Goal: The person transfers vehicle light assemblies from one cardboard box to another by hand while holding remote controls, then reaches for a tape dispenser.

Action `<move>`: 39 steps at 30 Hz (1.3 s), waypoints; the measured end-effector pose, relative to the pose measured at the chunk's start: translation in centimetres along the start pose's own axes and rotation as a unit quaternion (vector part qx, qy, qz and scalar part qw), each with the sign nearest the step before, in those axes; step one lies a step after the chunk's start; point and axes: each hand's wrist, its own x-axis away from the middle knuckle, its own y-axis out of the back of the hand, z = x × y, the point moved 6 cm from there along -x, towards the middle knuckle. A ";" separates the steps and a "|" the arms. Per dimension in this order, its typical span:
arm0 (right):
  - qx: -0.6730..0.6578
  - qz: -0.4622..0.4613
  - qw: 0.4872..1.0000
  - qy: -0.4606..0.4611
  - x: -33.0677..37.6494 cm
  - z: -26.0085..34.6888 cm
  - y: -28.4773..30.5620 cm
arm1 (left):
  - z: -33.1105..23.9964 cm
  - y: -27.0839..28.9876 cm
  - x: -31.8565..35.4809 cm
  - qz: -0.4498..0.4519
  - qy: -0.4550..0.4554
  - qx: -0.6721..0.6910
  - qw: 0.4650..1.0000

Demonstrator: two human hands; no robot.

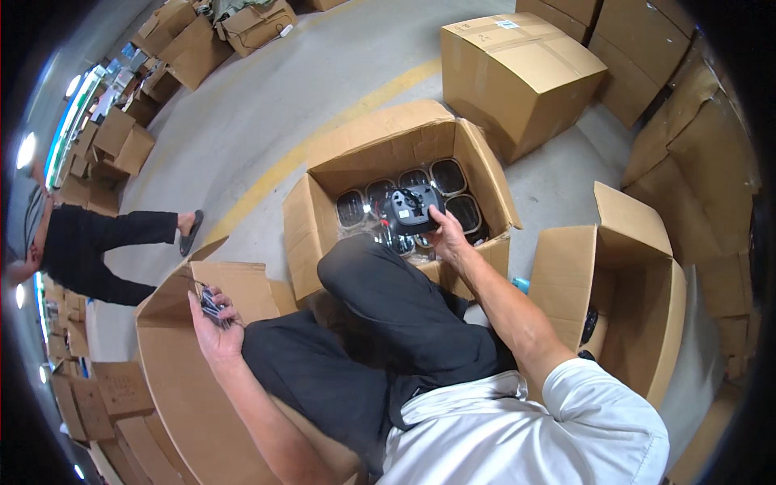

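Note:
My right hand [447, 236] grips a black plastic device [412, 208] by its near right edge. Its grey underside faces up, with a dark looped cord lying across it. The device is over an open cardboard box [380, 148] in front of my knees. Inside that box sit several clear, rounded-square containers [446, 176] that look dark within. Off to the left, my left hand [217, 327] is closed round a small dark, striped bundle [213, 305] with thin strands sticking up; its exact kind is unclear.
An open carton [186, 364] stands under my left forearm, another [638, 315] at my right with dark items inside. A taped carton [517, 73] is beyond. A person in black trousers [105, 242] stands at the left. Stacked boxes [695, 162] line the right.

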 end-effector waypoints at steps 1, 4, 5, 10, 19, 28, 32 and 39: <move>-0.007 -0.020 1.000 -0.005 0.2 -0.6 -0.5 | -0.4 0.1 0.2 0.003 -0.004 -0.003 1.000; -0.020 -0.022 1.000 -0.005 -0.4 -0.1 0.8 | 0.1 0.1 -0.3 0.007 0.002 0.005 1.000; -0.030 -0.026 0.999 -0.008 -0.4 -0.5 0.7 | -0.1 0.2 -0.2 0.003 -0.002 0.007 1.000; -0.042 -0.016 0.999 -0.015 -1.4 -0.2 2.1 | 0.9 -0.3 -0.6 0.022 0.010 0.017 1.000; -0.086 -0.003 0.995 -0.044 -3.2 -3.3 0.5 | -0.9 0.5 0.2 0.004 -0.016 -0.003 1.000; -0.021 0.053 0.997 -0.060 -2.4 -2.6 2.1 | 7.0 -3.8 -0.9 -0.040 -0.001 0.023 0.999; -0.002 0.037 0.995 -0.089 -3.2 -2.2 2.8 | 8.8 -5.8 -0.9 -0.015 0.007 0.012 1.000; 0.075 0.132 0.976 -0.156 0.5 -7.6 -2.7 | 9.2 -6.7 -2.4 0.051 0.045 0.028 0.997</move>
